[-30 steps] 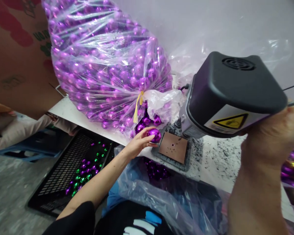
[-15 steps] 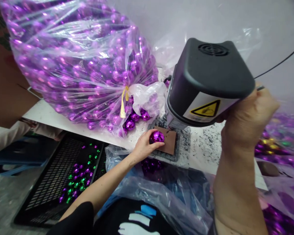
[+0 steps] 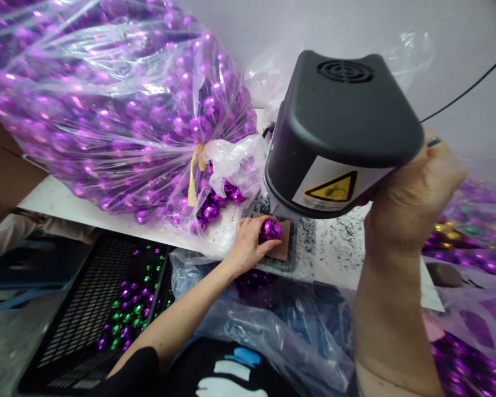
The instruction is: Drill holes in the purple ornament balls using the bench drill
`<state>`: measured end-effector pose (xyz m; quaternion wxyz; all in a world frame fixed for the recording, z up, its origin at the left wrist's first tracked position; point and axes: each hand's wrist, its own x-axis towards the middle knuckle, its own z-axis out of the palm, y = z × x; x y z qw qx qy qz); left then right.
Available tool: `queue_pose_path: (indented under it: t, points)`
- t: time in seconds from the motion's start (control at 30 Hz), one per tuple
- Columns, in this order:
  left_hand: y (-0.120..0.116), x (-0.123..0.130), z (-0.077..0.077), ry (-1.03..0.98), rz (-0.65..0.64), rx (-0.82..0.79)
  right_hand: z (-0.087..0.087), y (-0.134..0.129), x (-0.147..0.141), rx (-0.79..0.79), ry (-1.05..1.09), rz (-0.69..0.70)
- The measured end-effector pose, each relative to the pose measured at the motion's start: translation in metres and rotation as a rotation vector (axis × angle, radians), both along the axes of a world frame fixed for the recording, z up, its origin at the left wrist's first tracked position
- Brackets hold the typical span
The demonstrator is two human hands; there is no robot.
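Observation:
My left hand (image 3: 250,242) is closed around a shiny purple mirror-faceted bauble (image 3: 270,230), thumb below it and fingers above. It holds the bauble over a brown square pad (image 3: 284,242) on a grey base plate (image 3: 294,259). A black machine housing (image 3: 343,121) with a round vent and a yellow warning label rises over the plate's right side. What lies beneath the housing is hidden. My right hand (image 3: 425,187), wearing a ring, is closed at the housing's right side. Its fingertips are behind the housing, so what they grip does not show.
A large tied clear bag (image 3: 119,121) of purple baubles fills the left back; a few loose baubles (image 3: 210,211) lie by its neck. Below left stands a black crate (image 3: 66,309) with green and purple balls. An open plastic bag (image 3: 281,336) hangs at the table's front edge.
The bauble in my left hand has moved slightly right across the pad, closer to the machine. My right hand keeps its place beside the housing. The whole view has shifted a little.

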<state>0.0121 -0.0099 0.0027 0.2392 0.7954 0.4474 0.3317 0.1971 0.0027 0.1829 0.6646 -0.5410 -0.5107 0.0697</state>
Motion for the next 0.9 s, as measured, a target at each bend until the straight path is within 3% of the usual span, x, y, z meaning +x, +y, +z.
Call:
queue_pose_path:
  t: [0.43, 0.63, 0.77, 0.9]
  points:
    - [-0.003, 0.008, 0.000, 0.061, 0.004, -0.001, -0.002, -0.008, -0.001, 0.024, -0.115, -0.065]
    - [-0.005, 0.008, -0.004, 0.067, -0.016, 0.023, -0.037, -0.049, -0.010, 0.194, -0.349, -0.224]
    - [-0.006, 0.008, -0.006, 0.066, -0.001, 0.020, -0.064, -0.064, -0.014, 0.218, -0.351, -0.193]
    - [-0.006, 0.008, -0.005, 0.047, -0.014, 0.023, -0.077, -0.068, -0.014, 0.231, -0.407, -0.161]
